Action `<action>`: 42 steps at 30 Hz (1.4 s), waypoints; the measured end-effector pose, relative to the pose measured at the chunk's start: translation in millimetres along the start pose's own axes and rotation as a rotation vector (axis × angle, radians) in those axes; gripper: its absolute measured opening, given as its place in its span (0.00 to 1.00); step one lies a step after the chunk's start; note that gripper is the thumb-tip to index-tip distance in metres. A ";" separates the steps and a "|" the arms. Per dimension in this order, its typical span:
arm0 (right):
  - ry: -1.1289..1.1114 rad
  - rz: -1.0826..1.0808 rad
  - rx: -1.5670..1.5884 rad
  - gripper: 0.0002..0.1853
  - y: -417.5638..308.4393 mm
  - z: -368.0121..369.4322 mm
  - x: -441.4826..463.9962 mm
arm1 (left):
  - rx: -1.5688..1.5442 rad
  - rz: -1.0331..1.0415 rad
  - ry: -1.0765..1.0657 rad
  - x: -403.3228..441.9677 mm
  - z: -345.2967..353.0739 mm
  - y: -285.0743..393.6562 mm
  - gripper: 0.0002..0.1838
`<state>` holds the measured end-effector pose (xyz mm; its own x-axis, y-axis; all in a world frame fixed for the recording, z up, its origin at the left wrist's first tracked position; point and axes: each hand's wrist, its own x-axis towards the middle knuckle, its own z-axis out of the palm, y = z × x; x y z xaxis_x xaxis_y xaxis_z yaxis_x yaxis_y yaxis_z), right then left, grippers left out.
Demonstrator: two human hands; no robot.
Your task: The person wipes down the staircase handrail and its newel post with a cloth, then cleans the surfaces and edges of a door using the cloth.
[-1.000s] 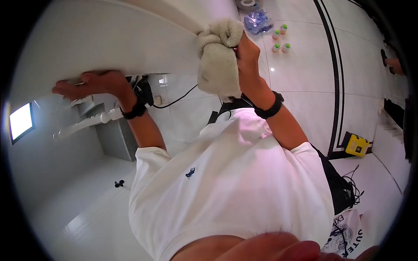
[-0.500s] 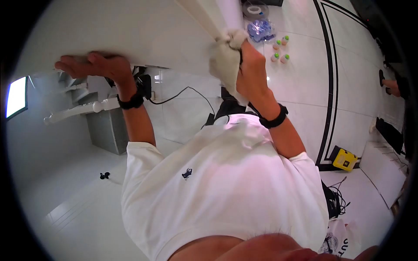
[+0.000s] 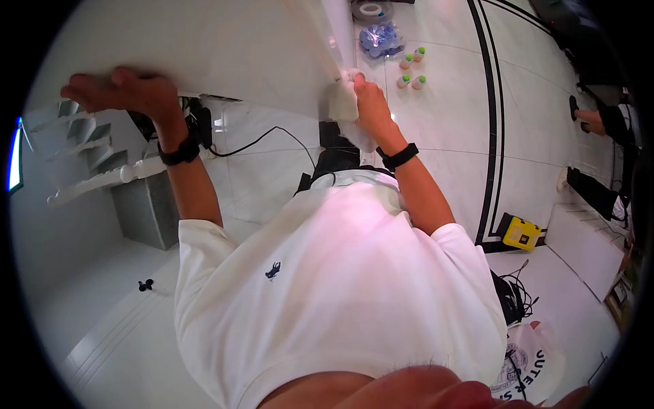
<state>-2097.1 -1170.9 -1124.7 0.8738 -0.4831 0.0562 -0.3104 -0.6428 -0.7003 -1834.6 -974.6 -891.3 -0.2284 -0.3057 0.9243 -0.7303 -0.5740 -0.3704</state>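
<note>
A large white panel [image 3: 218,54] spans the upper left, with an upright edge beside my right hand. My left hand [image 3: 129,93] lies against its lower part, palm up and fingers stretched out, holding nothing. My right hand [image 3: 373,109] is closed round a pale cloth [image 3: 343,101] and presses it to the panel's right edge. Part of the cloth hangs below my fingers. Each wrist wears a black band.
Several green-capped bottles [image 3: 411,68] and a plastic-wrapped pack [image 3: 381,41] stand on the tiled floor. A black cable [image 3: 266,133] runs behind me. White railing [image 3: 109,178] lies left; a yellow case [image 3: 522,233] and another person's legs [image 3: 594,123] are at right.
My right hand and the cloth have moved a little down and left along the panel's edge. My left hand stays against the panel. The whole view has shifted slightly.
</note>
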 end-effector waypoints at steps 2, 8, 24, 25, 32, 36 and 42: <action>-0.013 0.040 -0.012 0.18 0.3 6.6 -9.7 | 0.011 0.112 0.036 5.4 1.6 -3.3 0.31; 0.036 0.076 0.063 0.13 -33.4 -12.6 -15.8 | -0.070 0.049 0.065 -1.6 3.1 -2.0 0.29; 0.397 0.112 -0.020 0.29 -88.7 -19.5 -26.6 | -1.405 -0.737 -1.595 -117.9 -93.5 133.4 0.11; 0.339 0.151 -0.085 0.29 -83.7 -12.8 -28.6 | -1.565 -0.727 -1.656 -143.4 -92.0 141.2 0.12; 0.309 -0.047 -0.158 0.22 -169.5 -27.6 -23.6 | -1.864 -0.990 -1.288 -161.8 -85.2 134.0 0.20; 0.562 -0.276 0.310 0.12 -205.6 -29.4 0.7 | -1.903 -1.478 -0.714 -108.9 -92.0 106.4 0.20; 0.235 -0.086 0.220 0.08 -237.2 -17.3 19.3 | -1.478 -1.328 -0.482 -106.8 -86.3 63.8 0.20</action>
<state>-2013.0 -1038.1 -945.2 0.7752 -0.5729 0.2660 -0.1290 -0.5558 -0.8212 -1912.3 -913.0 -1005.7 0.7464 -0.5826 0.3218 -0.1854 0.2824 0.9412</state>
